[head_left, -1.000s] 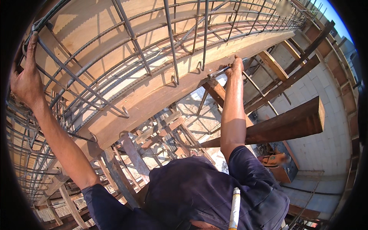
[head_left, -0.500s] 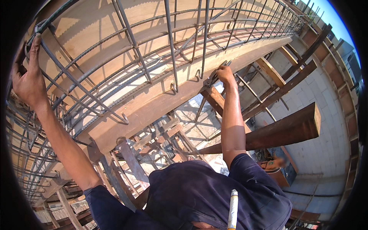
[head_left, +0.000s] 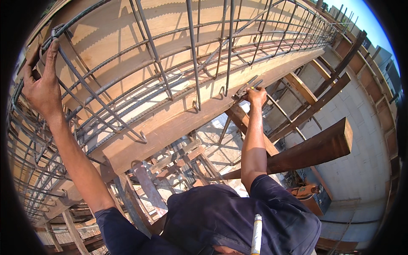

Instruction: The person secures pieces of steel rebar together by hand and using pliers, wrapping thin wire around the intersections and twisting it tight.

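At the upper left, my left hand (head_left: 42,91) has its fingers closed around the top corner of the rebar cage (head_left: 155,61), thumb lying up along the steel. The cage's long ribbed bars and bent stirrups stand beside a plywood panel (head_left: 114,25). My right hand (head_left: 256,97) is closed on dark metal pincers (head_left: 243,92) at the outer edge of the timber form board (head_left: 170,121). Two slim arms of the pincers point up and right, past my fingers. The far fingers of both hands are partly hidden.
Below the board are timber props and braces (head_left: 178,159) over a lower level. A thick dark plank (head_left: 310,146) juts out right of my right forearm. A pale block wall (head_left: 357,127) stands beyond. Down there is a person in orange (head_left: 305,191). A cigarette (head_left: 257,233) shows at the lower edge.
My right hand, with the pincers, has shifted slightly right and down relative to the board, and its grip has turned. The left hand keeps its hold; the whole view has shifted a little.
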Tool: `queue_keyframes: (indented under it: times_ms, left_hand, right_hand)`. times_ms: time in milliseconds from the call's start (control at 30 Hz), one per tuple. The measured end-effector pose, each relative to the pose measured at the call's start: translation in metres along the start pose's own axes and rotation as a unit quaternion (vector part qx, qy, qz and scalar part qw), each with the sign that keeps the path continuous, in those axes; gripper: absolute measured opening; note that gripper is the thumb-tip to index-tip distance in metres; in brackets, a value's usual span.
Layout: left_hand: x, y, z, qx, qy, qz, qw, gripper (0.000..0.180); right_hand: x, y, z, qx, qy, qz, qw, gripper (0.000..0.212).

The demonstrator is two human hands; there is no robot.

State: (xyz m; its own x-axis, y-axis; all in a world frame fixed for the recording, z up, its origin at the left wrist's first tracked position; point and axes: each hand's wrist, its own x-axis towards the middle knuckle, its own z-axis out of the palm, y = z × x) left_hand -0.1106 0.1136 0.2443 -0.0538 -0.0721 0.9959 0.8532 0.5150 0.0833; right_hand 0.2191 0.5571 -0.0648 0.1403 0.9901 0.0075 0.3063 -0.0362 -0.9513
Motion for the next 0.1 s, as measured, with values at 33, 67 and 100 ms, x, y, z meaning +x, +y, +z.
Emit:
queue_keyframes:
  times_ms: [33,67,100]
  left_hand:
    - [-0.003,-0.001,-0.002,0.002,0.008,-0.016,1.000,0.049]
    - [-0.002,0.010,-0.001,0.001,0.020,-0.030,0.999,0.049]
    - [0.006,0.002,-0.015,0.024,0.027,-0.024,0.999,0.049]
  right_hand:
    - [0.000,-0.001,0.005,0.045,-0.042,0.030,0.998,0.040]
    - [0.014,0.008,0.007,0.091,-0.083,0.059,0.991,0.036]
    - [0.009,-0.003,0.030,0.096,-0.106,0.054,0.988,0.036]
